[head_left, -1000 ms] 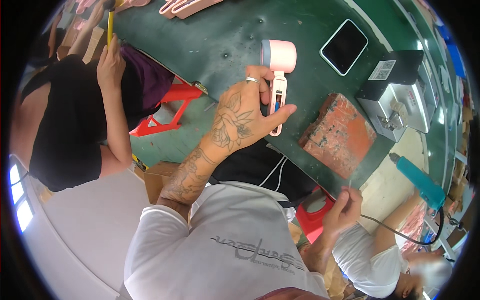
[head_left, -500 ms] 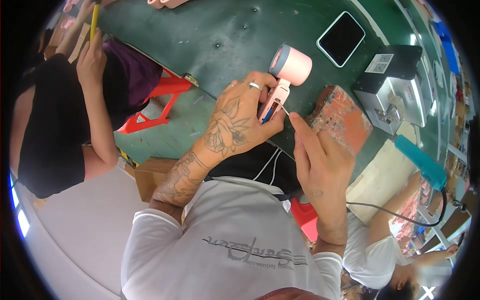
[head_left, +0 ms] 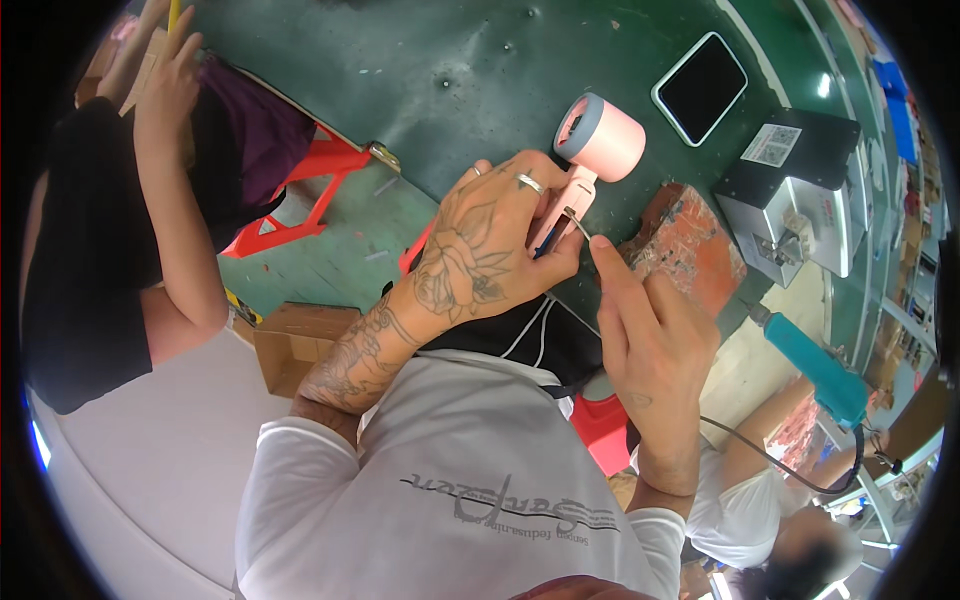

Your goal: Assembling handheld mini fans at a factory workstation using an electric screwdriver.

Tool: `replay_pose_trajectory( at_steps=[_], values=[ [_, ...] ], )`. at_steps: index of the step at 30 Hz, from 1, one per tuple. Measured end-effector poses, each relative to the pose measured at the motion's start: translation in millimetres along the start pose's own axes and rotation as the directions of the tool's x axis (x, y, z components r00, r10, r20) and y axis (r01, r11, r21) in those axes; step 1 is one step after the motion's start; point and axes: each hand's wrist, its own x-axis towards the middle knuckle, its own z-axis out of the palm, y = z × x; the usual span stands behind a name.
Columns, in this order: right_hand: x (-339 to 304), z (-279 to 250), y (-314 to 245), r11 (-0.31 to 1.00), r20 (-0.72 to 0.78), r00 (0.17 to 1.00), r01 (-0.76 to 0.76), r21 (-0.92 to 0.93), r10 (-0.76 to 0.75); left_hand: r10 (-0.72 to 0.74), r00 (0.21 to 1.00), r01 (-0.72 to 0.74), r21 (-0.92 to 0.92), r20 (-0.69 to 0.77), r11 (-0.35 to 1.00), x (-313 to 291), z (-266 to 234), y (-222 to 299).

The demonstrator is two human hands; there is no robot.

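right fingers (head_left: 613,275) pinch a thin tool (head_left: 580,226); up-left of them, the left hand (head_left: 487,232) grips a slotted pink handle (head_left: 578,192) slanting up-right.

Pink-and-grey handheld fan (head_left: 614,142), tilted, handle (head_left: 579,191) open

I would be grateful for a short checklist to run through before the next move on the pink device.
1. Left grip holding the pink device by its handle: ok.
2. Handle opening uncovered: ok, partly visible.
3. Slender tool pinched in the right grip, its tip at the opening: ok.
4. Tip touching the parts inside: cannot tell, too small.
5. Phone apart from the device: ok, lying on the green table.
6. Teal power tool apart from the device: ok.
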Motion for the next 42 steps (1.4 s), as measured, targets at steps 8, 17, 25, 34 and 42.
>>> replay_pose_trajectory(
  at_steps=[8,17,25,34,42],
  values=[
    [1,3,-10,0.987,0.091,0.993,0.089,-0.137,-0.077,0.044,0.997,-0.047,-0.051,-0.058,0.998,-4,6,0],
    [0,7,-19,0.985,0.085,0.996,0.042,-0.167,-0.028,0.057,0.996,-0.059,-0.015,-0.073,0.998,-6,8,1],
    [-13,16,-8,0.998,0.007,1.0,-0.023,-0.065,0.024,0.044,0.997,-0.043,0.023,-0.059,0.999,-6,6,6],
    [-33,6,0,0.943,-0.184,0.948,-0.209,0.259,0.261,-0.006,0.998,0.006,0.007,-0.066,1.0,-2,-1,11],
    [-157,51,60,0.786,-0.602,0.515,-0.49,0.378,0.61,-0.214,0.964,0.254,-0.781,0.157,0.571,-3,-4,10]
  ],
)
